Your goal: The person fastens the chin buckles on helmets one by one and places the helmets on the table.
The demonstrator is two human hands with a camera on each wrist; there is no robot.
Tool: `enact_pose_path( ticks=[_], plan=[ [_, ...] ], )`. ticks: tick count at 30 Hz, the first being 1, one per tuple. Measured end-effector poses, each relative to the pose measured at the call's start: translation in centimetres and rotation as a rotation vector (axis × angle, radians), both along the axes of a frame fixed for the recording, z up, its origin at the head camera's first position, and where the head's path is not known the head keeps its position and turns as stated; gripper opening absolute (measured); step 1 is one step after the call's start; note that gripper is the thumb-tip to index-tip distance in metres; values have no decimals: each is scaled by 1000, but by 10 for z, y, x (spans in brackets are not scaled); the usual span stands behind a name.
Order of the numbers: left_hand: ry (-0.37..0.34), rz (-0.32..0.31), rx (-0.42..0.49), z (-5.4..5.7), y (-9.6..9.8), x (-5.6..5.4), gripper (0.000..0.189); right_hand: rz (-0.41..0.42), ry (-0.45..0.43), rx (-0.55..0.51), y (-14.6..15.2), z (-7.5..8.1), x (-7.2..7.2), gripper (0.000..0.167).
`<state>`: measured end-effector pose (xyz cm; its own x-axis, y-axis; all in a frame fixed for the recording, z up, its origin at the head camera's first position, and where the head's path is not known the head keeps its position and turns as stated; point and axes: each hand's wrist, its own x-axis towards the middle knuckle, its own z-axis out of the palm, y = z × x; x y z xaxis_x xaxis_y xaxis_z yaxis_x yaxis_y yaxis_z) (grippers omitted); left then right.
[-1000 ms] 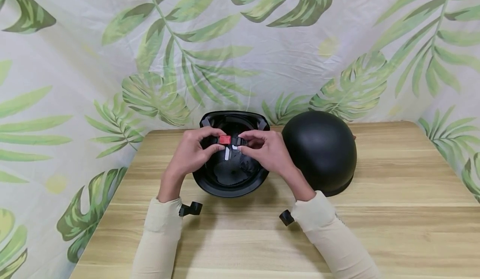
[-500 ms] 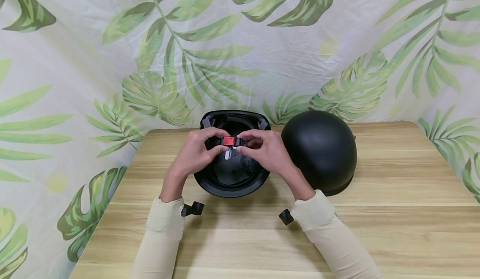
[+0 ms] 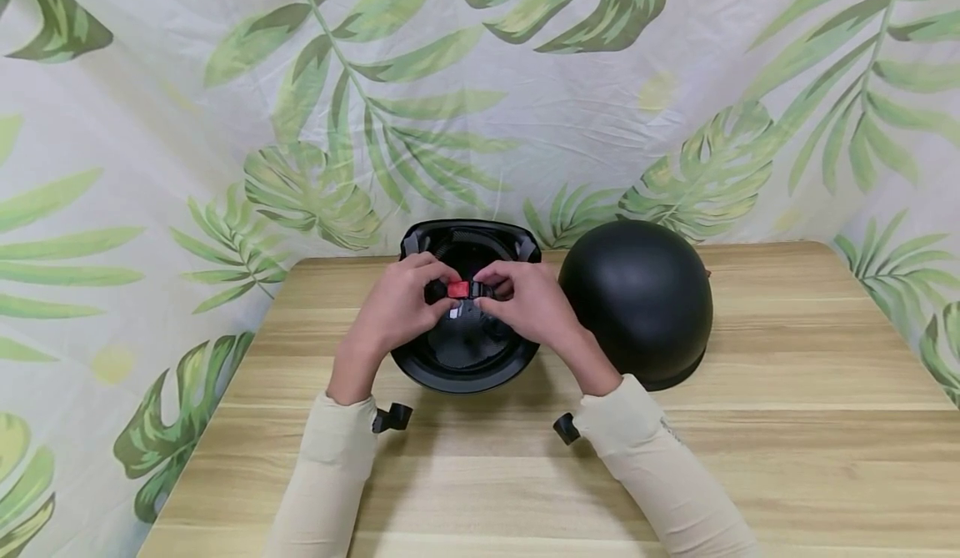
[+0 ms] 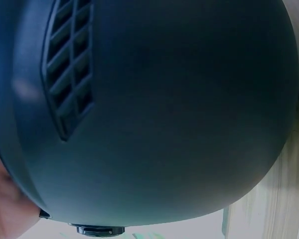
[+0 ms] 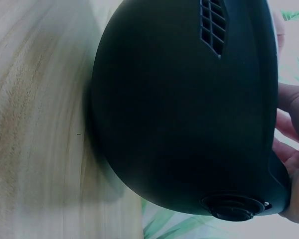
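Observation:
A black helmet (image 3: 465,381) lies upside down on the table, its hollow facing up. Above the hollow, the left hand (image 3: 397,308) pinches the red half of a strap buckle (image 3: 458,290) between thumb and fingertips. From the other side, the right hand (image 3: 528,308) pinches the black half of the buckle (image 3: 477,289). The two halves meet end to end. In the left wrist view, the helmet's outer shell (image 4: 179,119) with its vent grille fills the picture and hides most of the left hand. The shell (image 5: 174,114) likewise covers much of the right wrist view, with right fingers behind its rim.
A second black helmet (image 3: 637,308) sits dome up close to the right forearm. Both stand on a wooden table (image 3: 810,349), backed by a leaf-patterned cloth (image 3: 570,124). A small black camera mount (image 3: 393,417) juts from the left cuff, another (image 3: 566,429) from the right.
The left hand has moved right with the red buckle half, closing the gap to the black half. Both halves have dropped slightly lower in the head view. The right hand has barely moved.

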<state>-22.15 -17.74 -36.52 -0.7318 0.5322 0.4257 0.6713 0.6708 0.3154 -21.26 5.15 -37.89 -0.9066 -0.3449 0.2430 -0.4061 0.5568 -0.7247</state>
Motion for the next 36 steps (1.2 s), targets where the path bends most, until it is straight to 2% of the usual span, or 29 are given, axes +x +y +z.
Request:
enact_pose_path(
  ticks=[10,13,18,24,30,36],
  plan=[
    [15,30,-69,-2,0,-1,23,1,37,103,-3,0,-3,25],
    [9,33,-69,-2,0,-1,24,14,31,100,-3,1,-4,26],
    [-19,1,11,-2,-4,-1,33,24,55,18,0,3,-1,33],
    [-15,-33,114,-1,-13,1,36,-43,150,-9,7,3,8,33],
    [16,28,168,-3,-34,3,40,-108,188,-37,18,-4,16,35],
    [11,102,173,-7,-52,4,47,-150,186,-45,25,-13,21,49]
  ],
)
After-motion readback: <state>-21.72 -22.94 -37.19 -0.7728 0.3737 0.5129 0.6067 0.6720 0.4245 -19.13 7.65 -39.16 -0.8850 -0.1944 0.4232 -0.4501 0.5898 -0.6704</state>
